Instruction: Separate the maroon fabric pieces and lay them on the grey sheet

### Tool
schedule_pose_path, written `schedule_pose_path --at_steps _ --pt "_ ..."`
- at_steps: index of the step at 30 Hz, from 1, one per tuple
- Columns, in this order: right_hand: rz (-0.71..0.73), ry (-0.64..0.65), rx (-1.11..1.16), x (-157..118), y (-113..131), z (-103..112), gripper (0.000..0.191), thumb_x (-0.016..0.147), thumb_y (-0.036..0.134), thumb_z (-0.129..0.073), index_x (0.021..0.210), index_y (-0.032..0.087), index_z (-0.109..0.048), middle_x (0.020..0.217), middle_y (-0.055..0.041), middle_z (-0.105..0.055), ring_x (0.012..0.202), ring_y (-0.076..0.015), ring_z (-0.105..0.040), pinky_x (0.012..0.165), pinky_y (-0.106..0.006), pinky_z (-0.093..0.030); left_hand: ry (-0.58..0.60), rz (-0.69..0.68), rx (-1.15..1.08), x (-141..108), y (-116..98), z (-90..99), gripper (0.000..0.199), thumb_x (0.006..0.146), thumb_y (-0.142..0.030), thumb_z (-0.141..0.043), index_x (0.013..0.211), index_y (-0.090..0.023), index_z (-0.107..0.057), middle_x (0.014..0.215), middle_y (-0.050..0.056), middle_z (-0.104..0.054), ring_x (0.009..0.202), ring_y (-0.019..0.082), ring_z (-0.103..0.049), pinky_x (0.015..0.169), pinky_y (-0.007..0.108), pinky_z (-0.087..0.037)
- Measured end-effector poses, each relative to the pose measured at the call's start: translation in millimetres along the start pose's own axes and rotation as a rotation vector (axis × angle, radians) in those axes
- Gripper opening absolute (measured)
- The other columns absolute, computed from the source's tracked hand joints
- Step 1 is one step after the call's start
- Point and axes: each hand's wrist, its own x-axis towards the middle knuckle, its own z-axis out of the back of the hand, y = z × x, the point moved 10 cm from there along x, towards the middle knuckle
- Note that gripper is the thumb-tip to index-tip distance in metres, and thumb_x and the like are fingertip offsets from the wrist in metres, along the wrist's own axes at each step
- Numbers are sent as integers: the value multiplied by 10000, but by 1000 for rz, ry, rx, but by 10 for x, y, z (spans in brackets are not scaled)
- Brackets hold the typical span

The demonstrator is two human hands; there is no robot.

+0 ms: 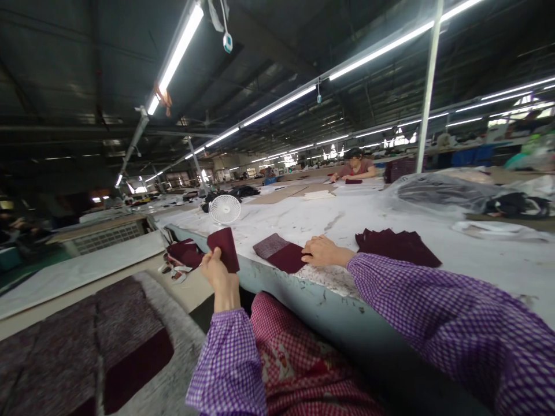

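My left hand [218,276] grips a small maroon fabric piece [224,248], held up near the table's edge with the thumb across its face. Farther right, my right hand [323,252] rests on the white table at the edge of another fabric piece [281,253], part speckled grey and part plain maroon. Its fingertips touch that piece; whether they pinch it I cannot tell. Beyond my right wrist lies a stack of maroon pieces [396,247] with jagged edges. Lower left, large speckled panels with maroon borders [139,364] lie on a grey padded surface [173,335].
A white round fan [224,209] stands on the long white table [338,216]. Maroon scraps [184,254] lie left of its edge. Clear plastic wrapping [442,190] sits at the right. Another person [356,169] works at the far side. A pole [429,86] rises behind.
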Motion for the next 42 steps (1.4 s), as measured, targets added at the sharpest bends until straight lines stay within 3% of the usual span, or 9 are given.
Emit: schedule_pose_path --at_steps 3,7,10,16,24,28,31,36,42 --pt "-38 37 105 -38 -130 117 375 901 404 -401 1005 168 -672 1005 -96 -677 955 -229 -584 826 -318 -401 121 70 37 -390 155 -371 101 752 -227 -556 803 -178 -483 672 -42 -525 580 86 -515 558 203 -440" --pt "-208 165 590 -331 -424 105 690 942 574 -112 1180 81 -533 986 -169 -677 757 -190 -646 673 -296 -492 588 49 203 -1195 272 -1108 72 761 -219 -540 745 -174 -486 686 -30 -547 644 97 -529 633 208 -431" --pt "-366 274 1044 -686 -517 -26 799 836 737 -283 1300 97 -399 1011 -191 -659 712 -194 -647 616 -307 -519 879 -34 316 -1808 213 -1418 70 775 -190 -524 717 -167 -490 659 -36 -527 655 98 -510 661 213 -407" --pt "-368 172 781 -1040 -582 109 708 706 405 -696 1310 139 -440 988 -102 -626 700 -164 -584 538 -245 -472 1241 -148 434 -2549 1 -1573 68 796 -241 -566 806 -179 -592 788 -14 -628 714 118 -546 685 229 -417" --pt "-334 186 858 -1298 -600 162 747 711 369 -675 1382 196 -397 1137 -120 -552 872 -197 -575 663 -266 -483 1077 -309 714 -2188 -34 -1750 235 857 -251 -511 1022 -163 -654 1064 77 -661 1010 210 -566 906 332 -427" --pt "-381 189 727 -1418 -663 150 778 674 324 -685 1374 146 -395 1104 -139 -581 837 -204 -595 655 -267 -480 1225 -328 874 -2391 251 -1996 269 841 -277 -553 1068 -203 -677 1032 62 -671 983 217 -581 894 328 -433" --pt "-349 172 566 -1485 -755 177 678 725 342 -617 1333 112 -427 890 -102 -645 664 -185 -601 598 -282 -477 1267 -405 924 -2558 358 -2089 226 845 -247 -547 991 -274 -716 954 27 -670 925 197 -585 842 302 -439" --pt "-263 127 490 -1535 -904 199 277 796 286 -448 940 131 -626 695 -56 -636 602 -168 -600 529 -242 -452 1304 -548 977 -2714 386 -2091 229 858 -232 -529 968 -305 -716 934 25 -628 948 196 -541 804 292 -423" --pt "-25 -21 232 -1480 -723 407 240 792 199 -424 809 151 -659 760 -57 -648 622 -138 -586 605 -236 -431 1339 -748 1058 -2821 322 -2119 288 890 -205 -455 1036 -309 -681 906 41 -582 909 198 -498 784 319 -380"
